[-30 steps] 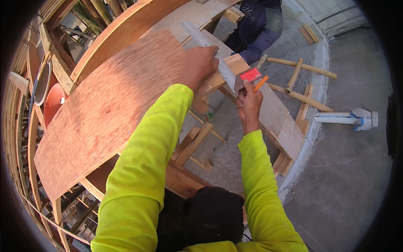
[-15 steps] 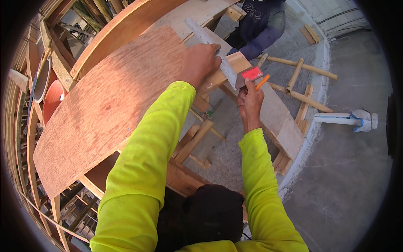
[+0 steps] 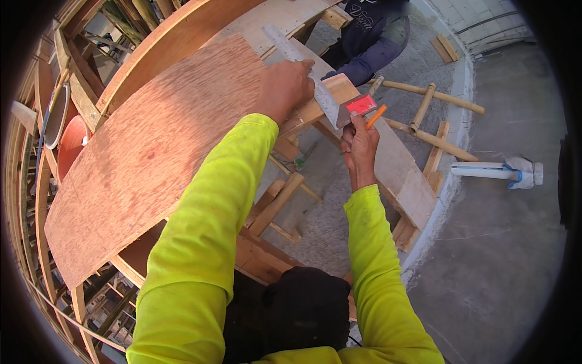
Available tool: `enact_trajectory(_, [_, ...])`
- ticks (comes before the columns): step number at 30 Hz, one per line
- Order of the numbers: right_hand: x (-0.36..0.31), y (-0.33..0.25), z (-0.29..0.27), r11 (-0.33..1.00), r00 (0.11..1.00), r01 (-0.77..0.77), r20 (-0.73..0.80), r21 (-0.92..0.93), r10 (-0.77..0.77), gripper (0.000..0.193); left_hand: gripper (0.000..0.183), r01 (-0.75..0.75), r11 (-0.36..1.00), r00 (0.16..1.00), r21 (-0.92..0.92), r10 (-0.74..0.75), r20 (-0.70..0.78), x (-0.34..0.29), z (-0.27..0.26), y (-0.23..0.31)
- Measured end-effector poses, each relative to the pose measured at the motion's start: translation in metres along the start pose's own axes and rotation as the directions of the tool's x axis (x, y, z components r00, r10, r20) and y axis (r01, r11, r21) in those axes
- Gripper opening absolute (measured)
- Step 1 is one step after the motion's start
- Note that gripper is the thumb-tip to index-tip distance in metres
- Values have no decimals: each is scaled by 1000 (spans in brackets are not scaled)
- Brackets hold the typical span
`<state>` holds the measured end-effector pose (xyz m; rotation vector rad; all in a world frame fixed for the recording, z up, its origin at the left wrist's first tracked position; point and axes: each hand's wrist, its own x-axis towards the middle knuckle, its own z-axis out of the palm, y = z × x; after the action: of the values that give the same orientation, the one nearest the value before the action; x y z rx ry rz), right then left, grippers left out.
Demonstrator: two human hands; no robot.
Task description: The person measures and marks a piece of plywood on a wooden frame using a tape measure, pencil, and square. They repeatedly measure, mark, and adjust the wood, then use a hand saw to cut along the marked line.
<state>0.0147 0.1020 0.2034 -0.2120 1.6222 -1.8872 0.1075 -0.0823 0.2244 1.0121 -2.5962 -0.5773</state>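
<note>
A try square with a metal ruler blade [image 3: 327, 102] and a red handle [image 3: 361, 105] lies across the end of a wooden beam [image 3: 343, 88]. My left hand [image 3: 285, 91] is closed at the blade, its fingers curled against the metal beside the plywood sheet [image 3: 151, 151]; its fingertips are partly hidden. My right hand [image 3: 362, 145] pinches the square near the handle's lower side. An orange pencil [image 3: 376, 116] sticks up from between the fingers of that same hand.
Beyond the beam a co-worker's dark sleeve [image 3: 379, 57] reaches in. A bamboo ladder frame [image 3: 422, 109] and a white pipe [image 3: 485, 170] lie at the right. A curved wooden form [image 3: 170, 45] rises at the far left, near an orange bucket [image 3: 74, 145]. Below the framing shows a concrete floor [image 3: 321, 212].
The whole scene has shifted slightly left in the view. Both hands keep nearly the same places on the try square, and the pencil stays in my right hand.
</note>
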Motion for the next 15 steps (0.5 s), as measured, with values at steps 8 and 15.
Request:
enact_trajectory(8, [3, 0, -1, 1000, 1000, -10, -9, -3, 10, 18, 37, -113, 991, 990, -69, 107, -87, 4, 3, -11])
enact_trajectory(15, [5, 1, -1, 999, 1000, -11, -6, -43, 11, 21, 30, -197, 975, 978, -99, 190, -81, 7, 10, -14])
